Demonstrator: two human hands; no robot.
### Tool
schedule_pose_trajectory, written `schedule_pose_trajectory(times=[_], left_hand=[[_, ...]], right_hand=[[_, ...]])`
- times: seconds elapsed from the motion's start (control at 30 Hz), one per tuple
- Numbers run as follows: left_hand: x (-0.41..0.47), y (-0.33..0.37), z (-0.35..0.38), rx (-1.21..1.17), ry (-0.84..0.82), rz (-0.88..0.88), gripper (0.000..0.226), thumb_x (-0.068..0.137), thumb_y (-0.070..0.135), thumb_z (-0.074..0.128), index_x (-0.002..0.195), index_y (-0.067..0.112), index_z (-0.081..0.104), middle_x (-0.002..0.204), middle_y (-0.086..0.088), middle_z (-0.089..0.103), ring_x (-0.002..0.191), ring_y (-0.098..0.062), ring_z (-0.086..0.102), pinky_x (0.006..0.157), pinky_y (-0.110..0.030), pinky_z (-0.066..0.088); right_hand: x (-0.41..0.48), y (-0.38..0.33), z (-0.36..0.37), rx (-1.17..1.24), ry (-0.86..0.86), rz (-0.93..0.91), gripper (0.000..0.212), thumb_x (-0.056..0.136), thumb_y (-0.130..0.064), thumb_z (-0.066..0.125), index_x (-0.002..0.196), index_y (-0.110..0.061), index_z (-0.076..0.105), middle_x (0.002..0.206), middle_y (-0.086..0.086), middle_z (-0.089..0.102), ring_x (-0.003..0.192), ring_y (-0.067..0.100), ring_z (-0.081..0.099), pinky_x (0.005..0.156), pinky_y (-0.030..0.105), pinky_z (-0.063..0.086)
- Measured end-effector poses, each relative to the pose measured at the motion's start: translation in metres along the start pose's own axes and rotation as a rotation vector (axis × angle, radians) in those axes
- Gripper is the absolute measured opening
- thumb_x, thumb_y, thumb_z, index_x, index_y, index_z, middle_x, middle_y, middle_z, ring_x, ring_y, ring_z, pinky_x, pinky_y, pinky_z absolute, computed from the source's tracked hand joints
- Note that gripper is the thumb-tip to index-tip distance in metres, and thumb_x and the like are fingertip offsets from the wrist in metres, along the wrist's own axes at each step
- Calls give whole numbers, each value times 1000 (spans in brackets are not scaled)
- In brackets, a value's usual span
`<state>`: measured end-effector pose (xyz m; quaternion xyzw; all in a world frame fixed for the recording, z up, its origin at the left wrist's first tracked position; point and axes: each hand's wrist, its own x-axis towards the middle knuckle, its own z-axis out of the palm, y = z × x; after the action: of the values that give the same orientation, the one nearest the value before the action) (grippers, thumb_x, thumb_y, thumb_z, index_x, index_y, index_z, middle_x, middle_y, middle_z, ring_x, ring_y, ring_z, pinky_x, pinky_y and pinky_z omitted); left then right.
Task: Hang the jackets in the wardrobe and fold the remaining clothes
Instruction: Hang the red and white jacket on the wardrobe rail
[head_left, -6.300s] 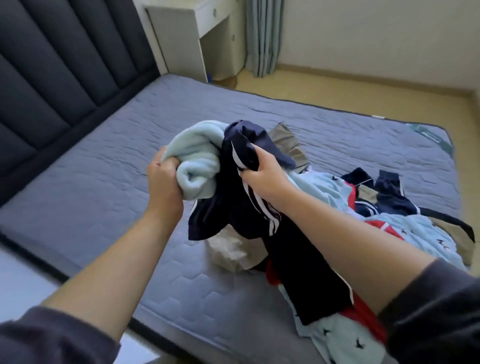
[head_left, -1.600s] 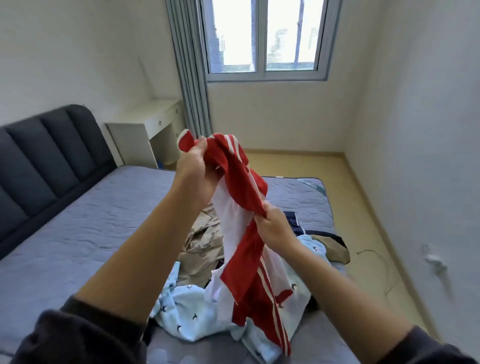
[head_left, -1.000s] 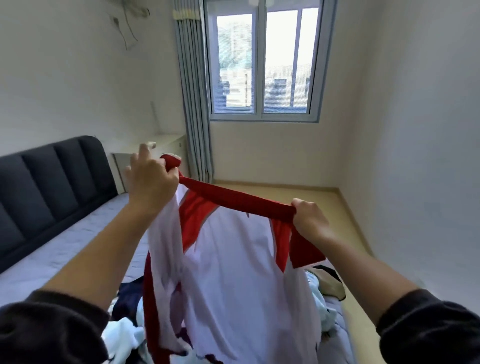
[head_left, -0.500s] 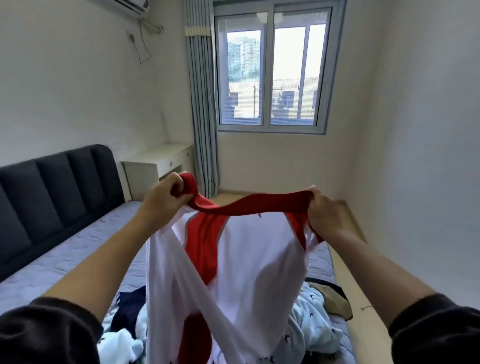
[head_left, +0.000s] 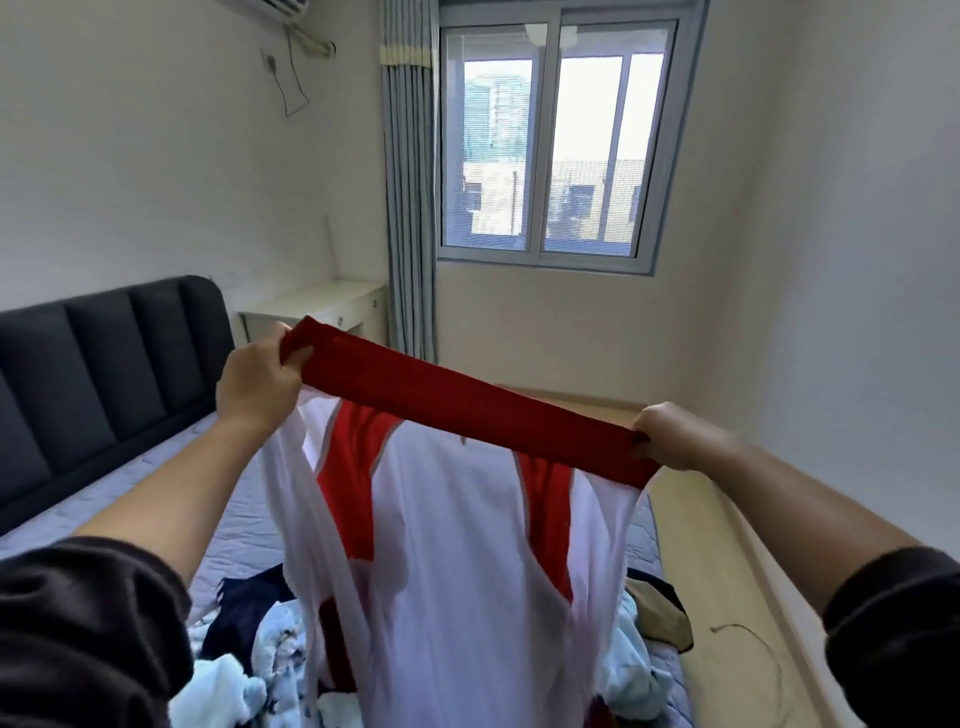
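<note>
With left hand and right hand gripping the red-banded jersey, its tail could snag the clothes pile at six o'clock.

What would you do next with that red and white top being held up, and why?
Probably lay the top flat on the bare mattress to the left. The left hand and right hand grip the ends of its red band, stretched taut, and the top hangs right over the pile of clothes, which offers no flat spot for folding.
</note>
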<state>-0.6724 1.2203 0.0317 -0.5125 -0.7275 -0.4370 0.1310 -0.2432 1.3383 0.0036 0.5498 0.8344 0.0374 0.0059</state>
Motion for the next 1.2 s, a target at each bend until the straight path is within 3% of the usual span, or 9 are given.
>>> schedule_pose_trajectory(times=[0.13, 0.27, 0.37, 0.43, 0.53, 0.73, 0.83, 0.97, 1.2], left_hand=[[8, -8, -1, -22, -101, -74, 21, 95, 26, 53, 101, 7, 57, 88, -14, 64, 86, -37, 60, 70, -39, 44], [18, 19, -8, -71, 180, 39, 29, 98, 27, 47, 109, 1, 49, 86, -23, 62, 77, -40, 59, 65, -46, 48], [14, 26, 7, 154, -177, 34, 23, 98, 26, 47, 109, 6, 50, 89, -15, 62, 80, -35, 59, 67, -41, 46], [8, 21, 20, 84, -306, -66, 16, 94, 20, 52, 103, 7, 53, 90, -12, 62, 85, -33, 59, 70, -37, 44], [1, 20, 25, -203, -260, -236, 3, 85, 6, 56, 88, 7, 57, 85, -16, 61, 83, -32, 58, 70, -35, 44], [-12, 41, -5, -820, -403, -531, 12, 91, 7, 55, 81, 14, 57, 78, -11, 61, 68, -20, 59, 46, -25, 53], [0, 51, -29, -1049, -394, -581, 3, 90, 12, 57, 88, 12, 55, 79, -8, 59, 70, -17, 59, 63, -29, 52], [36, 62, -47, -1219, -323, -556, 11, 88, 14, 59, 78, 13, 55, 52, 2, 60, 49, -9, 59, 47, -20, 49], [96, 65, 32, -1030, -421, -525, 8, 87, 13, 62, 82, 10, 58, 71, -8, 66, 58, -18, 66, 49, -28, 57]], right_hand=[[7, -1, -5, 423, 176, 117, 24, 93, -7, 47, 73, -11, 60, 65, 7, 63, 55, 22, 65, 52, 28, 49], [7, -31, -53, 608, 852, 1, 26, 89, -15, 44, 87, -3, 66, 75, 13, 68, 65, 28, 62, 62, 33, 44], [12, -47, -43, 322, 384, 68, 25, 88, -7, 46, 95, -13, 69, 87, 14, 70, 78, 30, 65, 64, 30, 44], [14, -51, -27, 487, 208, 166, 28, 87, -1, 44, 88, -13, 69, 77, 13, 67, 62, 24, 64, 54, 23, 46], [7, -63, -24, 1001, 323, 211, 30, 93, 4, 40, 96, -6, 67, 68, 13, 62, 37, 19, 56, 36, 23, 45], [-40, -106, -41, 1532, 425, 195, 30, 96, 5, 37, 93, -5, 66, 65, 11, 63, 39, 17, 59, 37, 24, 50], [-46, -113, -78, 1673, 557, 142, 30, 93, 4, 37, 86, -7, 64, 53, 7, 60, 38, 17, 55, 36, 22, 46], [-36, -118, -134, 1810, 657, 40, 27, 90, 0, 37, 82, -6, 62, 53, 6, 61, 43, 17, 55, 41, 20, 45], [69, -113, -106, 1705, 570, 216, 26, 92, 0, 37, 79, -7, 58, 52, 6, 64, 43, 16, 62, 45, 24, 53]])
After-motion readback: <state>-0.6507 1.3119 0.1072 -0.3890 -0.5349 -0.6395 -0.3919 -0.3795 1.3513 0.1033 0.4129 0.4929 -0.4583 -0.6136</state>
